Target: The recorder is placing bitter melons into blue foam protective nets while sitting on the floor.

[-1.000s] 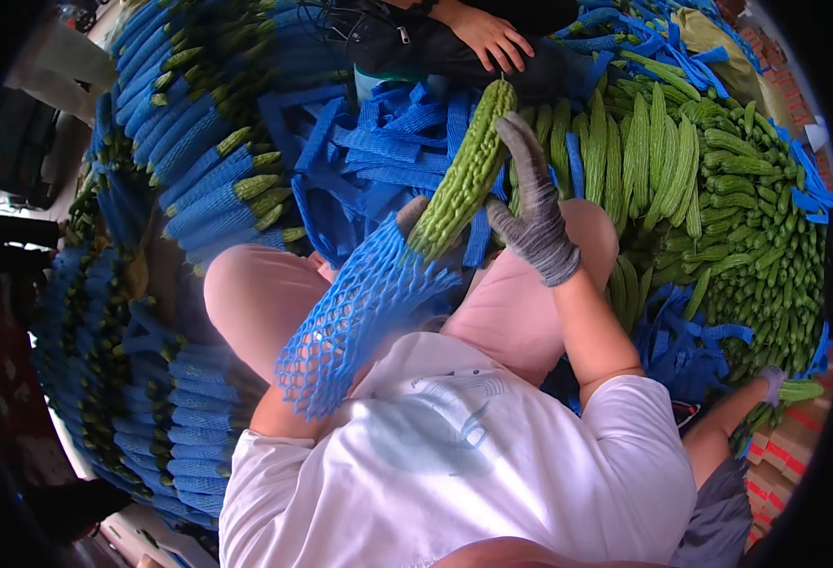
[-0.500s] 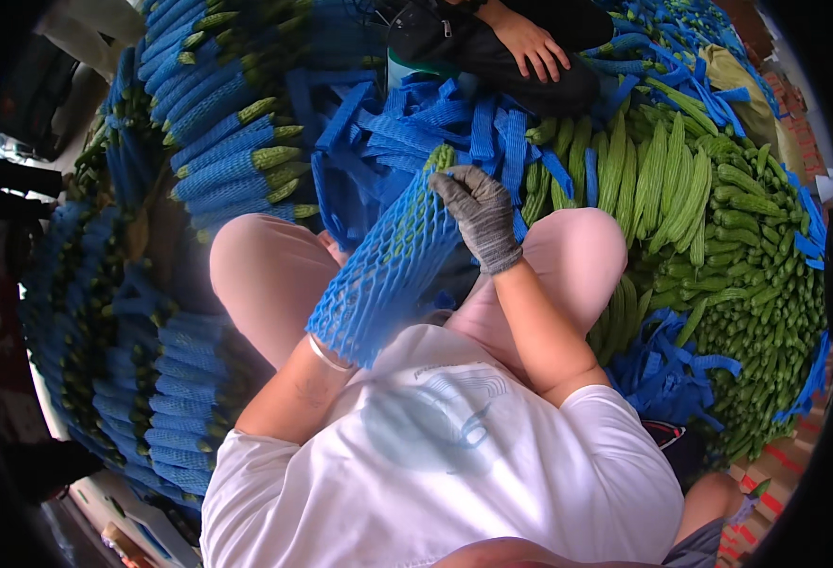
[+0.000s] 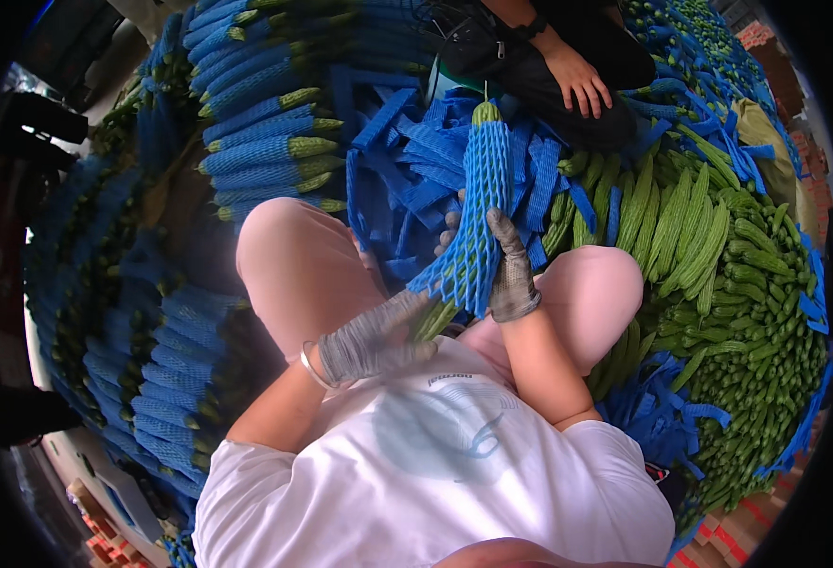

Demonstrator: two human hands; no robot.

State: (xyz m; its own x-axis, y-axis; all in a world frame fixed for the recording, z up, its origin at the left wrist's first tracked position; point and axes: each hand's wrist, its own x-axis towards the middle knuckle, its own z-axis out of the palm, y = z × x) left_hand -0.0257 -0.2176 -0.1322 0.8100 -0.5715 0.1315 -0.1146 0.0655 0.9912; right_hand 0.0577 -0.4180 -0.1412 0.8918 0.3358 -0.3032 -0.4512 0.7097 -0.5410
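A green bitter gourd [image 3: 485,114] stands out in front of me, its stem end pointing away. Most of it is covered by a blue foam net sleeve [image 3: 485,180], which flares wide at the near end. The gourd's other tip pokes out below the flare. My right hand [image 3: 513,270], in a grey glove, is wrapped round the sleeved gourd from the right, its fingertips showing on the far side. My left hand [image 3: 369,343], also gloved, is beside the flared end with fingers stretched out and slightly blurred; whether it touches the net I cannot tell.
Loose blue sleeves [image 3: 426,151] lie heaped ahead. Bare bitter gourds [image 3: 677,222] are piled at the right, with more sleeves [image 3: 653,402] below. Rows of sleeved gourds [image 3: 269,142] fill the left. Another person's hand [image 3: 577,80] rests on a dark-clothed knee at the far side.
My left hand has come out of the net sleeve, which now covers most of the gourd. My right hand has moved from the gourd's far tip down to its near part.
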